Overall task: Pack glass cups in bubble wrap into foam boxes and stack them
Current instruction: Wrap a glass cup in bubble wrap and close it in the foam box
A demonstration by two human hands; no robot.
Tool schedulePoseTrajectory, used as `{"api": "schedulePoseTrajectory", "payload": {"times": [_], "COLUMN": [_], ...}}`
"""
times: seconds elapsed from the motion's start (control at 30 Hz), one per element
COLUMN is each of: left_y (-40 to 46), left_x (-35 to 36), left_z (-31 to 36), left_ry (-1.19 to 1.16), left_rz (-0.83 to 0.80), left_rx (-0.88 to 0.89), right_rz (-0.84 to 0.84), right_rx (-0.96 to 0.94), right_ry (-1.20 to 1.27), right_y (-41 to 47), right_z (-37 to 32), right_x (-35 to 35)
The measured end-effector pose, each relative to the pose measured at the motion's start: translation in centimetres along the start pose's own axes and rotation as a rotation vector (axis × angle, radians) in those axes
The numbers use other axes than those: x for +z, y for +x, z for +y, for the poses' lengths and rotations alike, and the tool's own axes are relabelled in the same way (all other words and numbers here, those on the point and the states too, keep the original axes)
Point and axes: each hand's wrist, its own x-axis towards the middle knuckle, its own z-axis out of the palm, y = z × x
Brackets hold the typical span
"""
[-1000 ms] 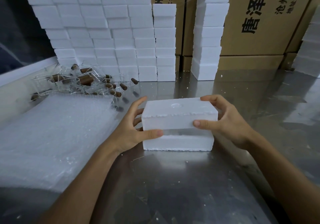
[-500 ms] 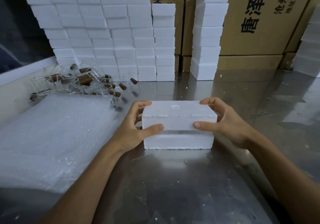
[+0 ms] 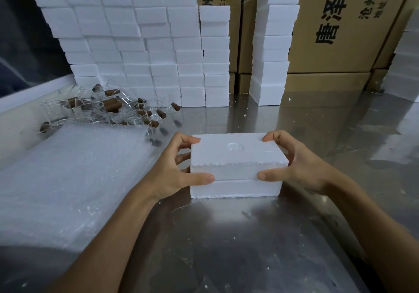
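Closing step. The left hand [image 3: 172, 170] and right hand [image 3: 297, 165] each pinch the foam lid [image 3: 235, 154] in a thumb-and-finger grip, seating it on the foam box [image 3: 235, 188] standing on the worktop [image 3: 226, 236]. Next, probably: press flush, then stack.

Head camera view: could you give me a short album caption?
Both hands, left hand and right hand, grip a closed foam box on a steel table.
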Motion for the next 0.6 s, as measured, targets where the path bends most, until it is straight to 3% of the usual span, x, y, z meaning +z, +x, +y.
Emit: {"api": "schedulePoseTrajectory", "payload": {"times": [0.3, 0.6], "left_y": [-0.13, -0.19], "left_x": [-0.85, -0.25], "left_z": [0.22, 0.58], "left_ry": [0.123, 0.184], "left_rz": [-0.095, -0.085], "left_rx": [-0.034, -0.041], "right_rz": [-0.055, -0.072], "right_rx": [0.026, 0.018], "right_ry": [-0.102, -0.001], "right_y": [-0.14, -0.33], "right_z": [-0.47, -0.40], "right_x": [0.00, -0.08]}}
